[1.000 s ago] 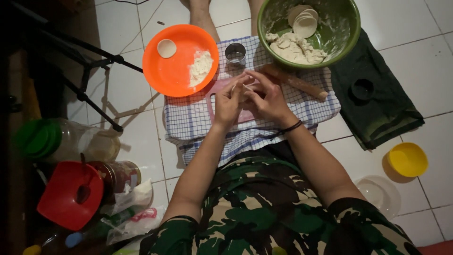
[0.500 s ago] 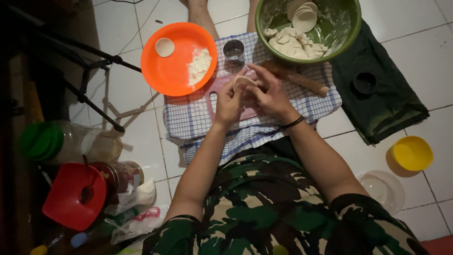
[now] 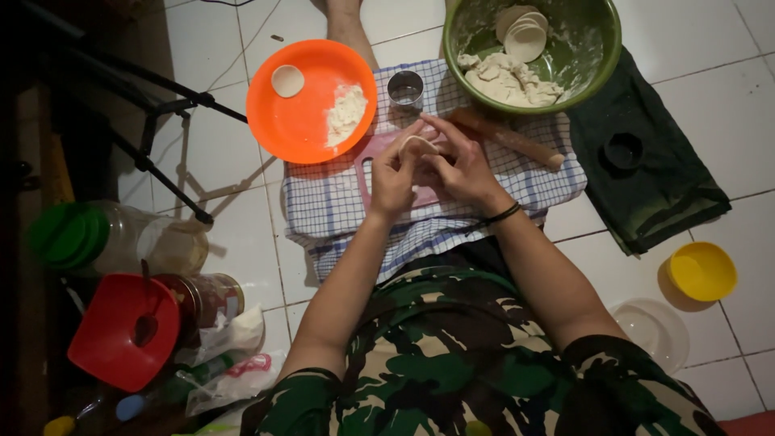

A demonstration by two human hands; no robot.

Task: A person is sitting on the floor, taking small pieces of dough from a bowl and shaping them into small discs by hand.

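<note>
two bowls [image 3: 601, 60], one plate [image 3: 291, 129], two jars [image 3: 121, 238]

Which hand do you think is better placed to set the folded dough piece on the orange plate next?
Probably the left hand: the orange plate lies on its side, just beyond it. The right hand would have to cross over. Both pinch the dough piece now.

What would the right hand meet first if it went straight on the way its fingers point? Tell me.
Probably the left hand: the right hand points leftward across the dough piece both pinch; past that, the orange plate.
</note>
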